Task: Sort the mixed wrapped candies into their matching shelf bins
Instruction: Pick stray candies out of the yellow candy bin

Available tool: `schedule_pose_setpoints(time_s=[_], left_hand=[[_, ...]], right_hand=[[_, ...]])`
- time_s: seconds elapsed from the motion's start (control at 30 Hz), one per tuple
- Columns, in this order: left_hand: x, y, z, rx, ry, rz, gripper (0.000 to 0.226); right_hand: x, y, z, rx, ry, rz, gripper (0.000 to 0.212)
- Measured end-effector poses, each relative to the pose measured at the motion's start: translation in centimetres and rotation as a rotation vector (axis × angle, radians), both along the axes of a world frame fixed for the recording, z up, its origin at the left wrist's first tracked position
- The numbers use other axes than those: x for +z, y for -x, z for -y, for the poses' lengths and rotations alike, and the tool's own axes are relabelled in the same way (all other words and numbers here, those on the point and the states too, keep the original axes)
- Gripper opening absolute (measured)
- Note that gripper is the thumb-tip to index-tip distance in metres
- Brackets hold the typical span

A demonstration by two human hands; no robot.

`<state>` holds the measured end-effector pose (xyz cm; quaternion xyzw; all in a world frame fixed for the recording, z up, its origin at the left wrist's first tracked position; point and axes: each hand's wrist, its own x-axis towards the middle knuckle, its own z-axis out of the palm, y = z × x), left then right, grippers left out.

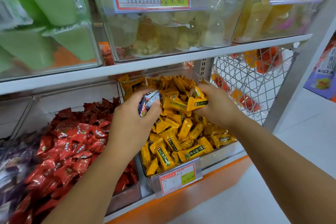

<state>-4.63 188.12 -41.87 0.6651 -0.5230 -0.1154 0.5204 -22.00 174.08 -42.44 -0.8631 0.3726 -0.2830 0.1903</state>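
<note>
Both hands were over the clear bin (225, 154) of yellow candies (174, 140). The left hand (134, 120) was closed around a bunch of purple-and-white wrapped candies (148, 101), while the right hand (216, 104) gripped a few yellow ones (197, 101). Red candies (72, 143) filled the neighbouring bin to the left.

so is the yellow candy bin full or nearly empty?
Full. The yellow candy bin is heaped with yellow candies up to its front wall, covering the bottom entirely.
</note>
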Motion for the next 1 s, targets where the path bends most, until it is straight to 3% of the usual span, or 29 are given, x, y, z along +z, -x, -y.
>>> schedule_pose_setpoints(time_s=[0.2,0.3,0.43,0.5,0.6,0.7,0.77,0.87,1.0], left_hand=[[-0.1,0.0,0.0,0.011,0.000,-0.024,0.009],[-0.1,-0.1,0.1,0.011,0.022,-0.040,0.012],[-0.1,0.0,-0.1,0.025,0.039,-0.051,0.011],[0.1,0.0,-0.1,0.026,0.038,-0.037,0.013],[0.2,0.0,-0.3,0.019,0.032,-0.043,0.013],[0.1,0.1,-0.2,0.022,0.027,-0.032,0.013],[0.1,0.2,-0.1,0.028,0.021,-0.024,0.009],[0.0,0.3,0.0,0.035,0.022,-0.015,0.004],[0.1,0.4,-0.2,0.058,0.028,0.001,0.008]], right_hand=[[3.5,-2.9,0.1,-0.076,0.014,0.219,0.032],[2.8,-5.8,0.0,-0.034,0.008,0.259,0.052],[0.7,-7.0,-0.6,0.108,-0.097,-0.112,0.081],[2.1,-5.0,-0.7,0.161,-0.153,-0.123,0.087],[5.6,-0.4,-0.7,0.105,-0.241,-0.186,0.071],[6.6,3.0,-1.7,-0.040,-0.289,-0.566,0.061],[4.8,3.3,-3.0,-0.039,-0.355,-0.750,0.079],[1.3,2.1,-4.3,-0.033,-0.390,-0.821,0.120],[-0.7,0.6,-4.3,-0.034,-0.407,-0.818,0.138]])
